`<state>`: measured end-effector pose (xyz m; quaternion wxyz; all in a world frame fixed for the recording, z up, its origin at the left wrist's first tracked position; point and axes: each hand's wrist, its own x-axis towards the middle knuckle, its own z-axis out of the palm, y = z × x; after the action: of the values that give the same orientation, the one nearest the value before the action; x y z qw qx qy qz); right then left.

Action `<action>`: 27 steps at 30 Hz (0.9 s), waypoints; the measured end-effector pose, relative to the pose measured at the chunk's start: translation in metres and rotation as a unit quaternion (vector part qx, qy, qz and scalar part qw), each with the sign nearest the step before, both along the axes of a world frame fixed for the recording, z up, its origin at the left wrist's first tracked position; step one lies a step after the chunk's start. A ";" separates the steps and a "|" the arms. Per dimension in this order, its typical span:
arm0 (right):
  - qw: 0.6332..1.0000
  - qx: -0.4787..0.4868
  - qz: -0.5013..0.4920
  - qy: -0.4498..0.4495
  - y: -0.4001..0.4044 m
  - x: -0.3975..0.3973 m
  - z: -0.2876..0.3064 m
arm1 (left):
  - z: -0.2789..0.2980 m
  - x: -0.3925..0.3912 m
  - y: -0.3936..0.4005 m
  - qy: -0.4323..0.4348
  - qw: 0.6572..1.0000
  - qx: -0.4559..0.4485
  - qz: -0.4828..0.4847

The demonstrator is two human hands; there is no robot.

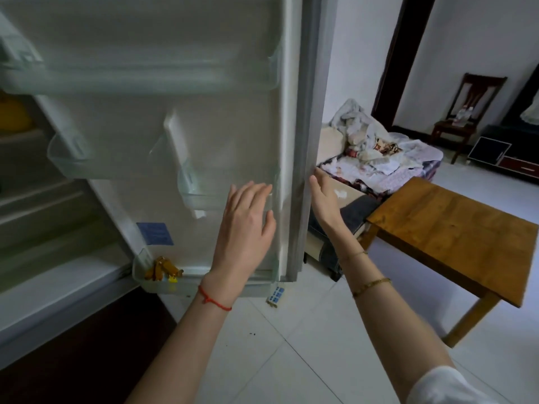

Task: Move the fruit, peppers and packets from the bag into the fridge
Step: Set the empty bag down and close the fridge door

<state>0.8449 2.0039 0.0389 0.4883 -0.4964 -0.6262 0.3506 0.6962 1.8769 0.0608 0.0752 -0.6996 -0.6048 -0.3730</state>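
The fridge door (204, 112) stands wide open and fills the upper left of the view, its clear door shelves facing me. My left hand (248, 220) is spread flat against the inner side of the door near its outer edge. My right hand (323, 196) lies with straight fingers on the door's outer edge. Neither hand holds anything. At the far left a yellow item (13, 115) sits on a shelf inside the fridge. Several small yellow-brown packets (163, 269) lie in the lowest door shelf. No bag is in view.
A wooden table (455, 237) stands at the right, close to the door's edge. Behind it a sofa (379, 164) is piled with cloths. A dark chair (463, 115) and a low cabinet (507, 153) stand at the back. White tiled floor (291, 345) spreads below my arms.
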 end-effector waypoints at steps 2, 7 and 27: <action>1.000 0.020 0.010 -0.002 -0.011 0.007 -0.005 | 0.000 0.017 -0.013 -0.004 1.000 0.015 -0.001; 0.997 0.059 0.051 0.013 -0.059 0.026 -0.010 | -0.006 0.052 -0.049 -0.022 1.000 0.017 0.006; 0.933 0.305 0.183 -0.058 -0.198 0.022 -0.015 | -0.025 0.073 -0.192 -0.102 0.985 0.002 0.140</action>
<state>0.8673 1.8056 0.0242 0.5064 -0.2196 -0.8102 0.1969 0.7688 1.6852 0.0357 0.0660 -0.5664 -0.7002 -0.4297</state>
